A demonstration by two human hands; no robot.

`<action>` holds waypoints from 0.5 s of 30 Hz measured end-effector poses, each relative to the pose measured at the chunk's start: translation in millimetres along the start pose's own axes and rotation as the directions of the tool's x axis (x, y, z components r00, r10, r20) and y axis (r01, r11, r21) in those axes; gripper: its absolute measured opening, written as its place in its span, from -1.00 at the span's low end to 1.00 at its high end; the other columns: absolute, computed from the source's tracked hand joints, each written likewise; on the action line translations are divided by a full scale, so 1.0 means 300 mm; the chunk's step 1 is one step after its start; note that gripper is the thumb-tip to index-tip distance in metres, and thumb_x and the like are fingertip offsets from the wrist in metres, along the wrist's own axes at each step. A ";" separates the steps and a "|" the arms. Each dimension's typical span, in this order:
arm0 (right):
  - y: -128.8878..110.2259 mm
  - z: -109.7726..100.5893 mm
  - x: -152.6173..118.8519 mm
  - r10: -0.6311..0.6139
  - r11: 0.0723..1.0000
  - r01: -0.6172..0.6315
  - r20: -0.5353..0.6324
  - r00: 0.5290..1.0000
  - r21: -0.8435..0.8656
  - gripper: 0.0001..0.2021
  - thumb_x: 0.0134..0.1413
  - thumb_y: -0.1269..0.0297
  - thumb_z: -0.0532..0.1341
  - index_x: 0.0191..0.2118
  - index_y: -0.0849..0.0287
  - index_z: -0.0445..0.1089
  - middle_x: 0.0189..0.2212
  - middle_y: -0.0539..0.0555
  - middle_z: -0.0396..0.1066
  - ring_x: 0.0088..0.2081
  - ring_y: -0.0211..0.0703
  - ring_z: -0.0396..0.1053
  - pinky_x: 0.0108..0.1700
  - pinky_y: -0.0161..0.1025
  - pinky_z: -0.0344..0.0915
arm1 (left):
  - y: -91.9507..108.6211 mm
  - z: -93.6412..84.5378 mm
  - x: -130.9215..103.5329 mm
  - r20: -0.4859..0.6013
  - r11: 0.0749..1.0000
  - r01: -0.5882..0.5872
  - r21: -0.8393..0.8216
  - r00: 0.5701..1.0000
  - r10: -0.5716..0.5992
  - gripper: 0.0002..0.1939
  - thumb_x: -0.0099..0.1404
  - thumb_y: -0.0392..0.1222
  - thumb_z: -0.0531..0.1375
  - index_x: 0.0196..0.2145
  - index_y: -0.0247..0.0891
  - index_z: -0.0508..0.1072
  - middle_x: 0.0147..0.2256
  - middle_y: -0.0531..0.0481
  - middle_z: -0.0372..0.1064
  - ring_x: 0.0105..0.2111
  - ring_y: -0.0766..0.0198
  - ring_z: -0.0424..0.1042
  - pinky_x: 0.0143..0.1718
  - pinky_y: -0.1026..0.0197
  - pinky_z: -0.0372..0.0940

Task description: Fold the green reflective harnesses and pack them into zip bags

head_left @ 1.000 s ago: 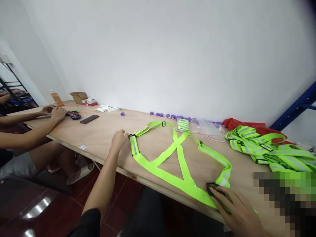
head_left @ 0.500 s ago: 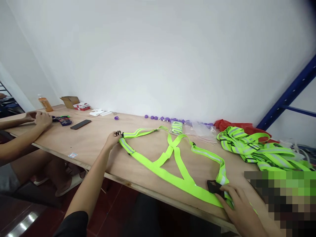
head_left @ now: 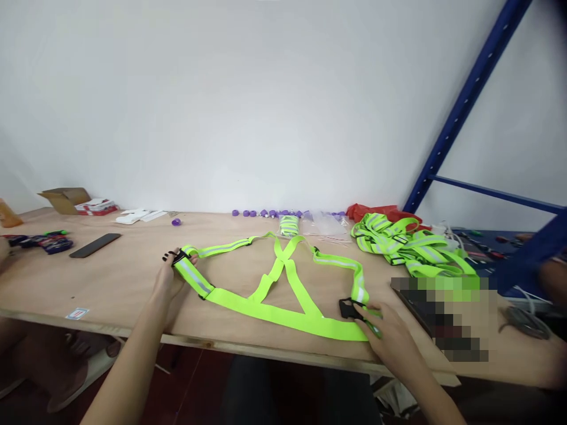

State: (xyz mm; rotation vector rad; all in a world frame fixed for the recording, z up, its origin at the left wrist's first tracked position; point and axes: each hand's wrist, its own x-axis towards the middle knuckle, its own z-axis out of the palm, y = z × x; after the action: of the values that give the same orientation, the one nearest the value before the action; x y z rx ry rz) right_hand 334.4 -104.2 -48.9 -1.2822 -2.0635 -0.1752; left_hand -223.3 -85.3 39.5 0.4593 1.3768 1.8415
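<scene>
A neon-yellow reflective harness (head_left: 270, 310) lies spread on the wooden table, its straps crossing in the middle. At its left end my left hand (head_left: 170, 277) grips the black pronged buckle half (head_left: 179, 257), and the belt there is lifted a little. My right hand (head_left: 387, 330) is closed on the right end of the belt, fingers against the black socket half of the buckle (head_left: 348, 308). The two buckle halves are far apart. Part of the belt is hidden beneath my right fingers.
Behind the harness are a bagged folded harness (head_left: 289, 225), clear plastic bags (head_left: 325, 223) and several purple pieces (head_left: 252, 213). More harnesses lie heaped (head_left: 411, 245) at right, near a blue metal frame (head_left: 465, 112). A black phone (head_left: 95, 245) and a cardboard box (head_left: 65, 199) lie left.
The view has swung right, so the table's contents sit further left. My left hand has turned and raised the pronged end slightly. Both hands keep their hold.
</scene>
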 end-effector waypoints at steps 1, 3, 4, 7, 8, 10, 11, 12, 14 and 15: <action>0.000 -0.011 0.002 0.020 1.000 -0.019 0.020 1.000 -0.018 -0.68 0.23 0.04 0.16 -0.09 0.04 0.58 -0.15 0.20 0.47 -0.11 0.07 0.46 -0.11 -0.03 0.43 | 0.003 0.013 -0.016 0.014 1.000 0.003 -0.026 1.000 -0.003 -0.78 0.44 -0.09 0.02 -0.10 -0.17 0.39 -0.33 -0.04 0.53 -0.37 0.20 0.54 -0.34 0.20 0.44; -0.004 -0.032 0.009 0.067 0.997 -0.064 0.073 0.995 -0.037 -0.71 0.17 0.05 0.22 -0.08 -0.04 0.59 -0.10 0.18 0.49 -0.08 0.10 0.47 -0.11 0.00 0.43 | 0.005 0.043 -0.043 0.031 0.998 0.019 -0.068 0.999 -0.017 -0.71 0.47 -0.01 -0.03 -0.06 -0.15 0.40 -0.31 -0.04 0.53 -0.36 0.19 0.55 -0.36 0.20 0.43; -0.007 -0.041 0.013 0.087 0.996 -0.084 0.099 0.991 -0.035 -0.71 0.16 0.07 0.23 -0.07 -0.06 0.59 -0.08 0.16 0.51 -0.06 0.10 0.47 -0.10 0.01 0.42 | 0.004 0.061 -0.056 0.036 0.997 0.028 -0.072 0.999 -0.025 -0.66 0.48 0.02 -0.06 -0.04 -0.16 0.40 -0.31 -0.04 0.52 -0.37 0.19 0.55 -0.37 0.19 0.43; -0.016 -0.057 0.030 0.134 0.991 -0.136 0.151 0.979 -0.003 -0.70 0.15 0.10 0.22 -0.04 -0.06 0.57 -0.04 0.13 0.53 -0.02 0.11 0.45 -0.05 0.04 0.40 | -0.004 0.121 -0.104 0.082 0.998 -0.061 0.024 0.995 0.059 -0.58 0.47 0.06 -0.04 0.13 -0.13 0.35 -0.32 -0.01 0.51 -0.41 0.21 0.52 -0.41 0.22 0.42; -0.016 -0.060 0.036 0.140 0.989 -0.145 0.162 0.977 0.022 -0.70 0.15 0.12 0.22 -0.03 -0.04 0.56 -0.05 0.13 0.54 -0.01 0.11 0.45 -0.03 0.05 0.39 | -0.008 0.141 -0.126 0.117 0.986 -0.142 0.088 0.984 0.131 -0.54 0.44 0.07 0.01 0.19 -0.12 0.31 -0.32 0.01 0.51 -0.42 0.23 0.51 -0.41 0.23 0.41; -0.013 -0.068 0.048 0.133 0.985 -0.149 0.170 0.976 0.084 -0.69 0.14 0.14 0.24 -0.03 0.03 0.55 -0.08 0.14 0.55 -0.02 0.09 0.45 -0.01 0.03 0.39 | -0.015 0.183 -0.183 0.206 0.924 -0.331 0.194 0.934 0.291 -0.39 0.33 0.12 0.17 0.26 -0.12 0.27 -0.27 0.00 0.52 -0.39 0.23 0.51 -0.37 0.22 0.43; -0.011 -0.073 0.054 0.124 0.984 -0.143 0.161 0.979 0.109 -0.69 0.13 0.15 0.25 -0.04 0.05 0.54 -0.10 0.14 0.56 -0.03 0.08 0.46 -0.01 0.02 0.39 | -0.019 0.204 -0.217 0.253 0.885 -0.411 0.219 0.900 0.355 -0.31 0.25 0.14 0.24 0.26 -0.15 0.28 -0.20 -0.03 0.53 -0.33 0.20 0.52 -0.31 0.20 0.44; -0.009 -0.079 0.061 0.116 0.982 -0.134 0.143 0.983 0.129 -0.70 0.12 0.15 0.26 -0.04 0.08 0.54 -0.12 0.15 0.56 -0.05 0.07 0.46 -0.01 0.00 0.40 | -0.025 0.225 -0.254 0.294 0.853 -0.472 0.223 0.867 0.403 -0.25 0.17 0.13 0.32 0.25 -0.17 0.31 -0.12 -0.07 0.52 -0.24 0.16 0.53 -0.22 0.17 0.45; -0.013 -0.093 0.073 0.106 0.981 -0.117 0.076 0.991 0.157 -0.70 0.12 0.15 0.26 -0.06 0.10 0.53 -0.14 0.17 0.55 -0.07 0.06 0.47 -0.02 -0.02 0.41 | -0.042 0.267 -0.336 0.388 0.819 -0.547 0.174 0.803 0.454 -0.22 0.06 0.06 0.41 0.20 -0.19 0.36 0.05 -0.13 0.44 -0.03 0.05 0.48 -0.01 0.09 0.41; -0.020 -0.101 0.078 0.102 0.979 -0.108 0.039 0.994 0.170 -0.70 0.13 0.15 0.26 -0.05 0.11 0.53 -0.14 0.17 0.54 -0.07 0.05 0.47 -0.02 -0.03 0.41 | -0.055 0.287 -0.378 0.453 0.813 -0.565 0.143 0.767 0.454 -0.25 0.06 0.03 0.42 0.18 -0.20 0.37 0.09 -0.15 0.41 0.05 0.01 0.43 0.06 0.06 0.37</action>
State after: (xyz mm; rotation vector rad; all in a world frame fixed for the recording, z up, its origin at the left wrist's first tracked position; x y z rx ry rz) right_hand 337.7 -103.4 -10.2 -1.2892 -1.9823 0.0694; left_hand -86.8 -113.9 72.1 1.4072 1.2922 1.8228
